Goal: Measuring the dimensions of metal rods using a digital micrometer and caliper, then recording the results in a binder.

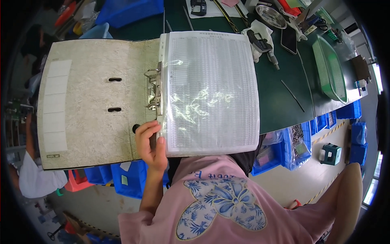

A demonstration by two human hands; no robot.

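A lever arch file (89,97) lies opened out across the near side of the table, its mottled grey-beige cover to the left. On its right half sits a stack of printed table sheets in a clear plastic sleeve (211,93), shiny with reflections. The metal ring mechanism (153,91) runs along the stack's left edge. My left hand (151,144) grips the file at the lower end of that mechanism, fingers curled and thumb beside the sleeve's edge. What lies under the fingers is partly hidden. My right arm (345,191) bends at the right; its hand is out of view.
Right of the file, a digital micrometer (262,44) rests on a white cloth near a phone (289,42), a round metal dish (271,16) and a thin rod (292,96). A green basket (330,69) stands farther right. Blue bins (298,146) sit below the table edge.
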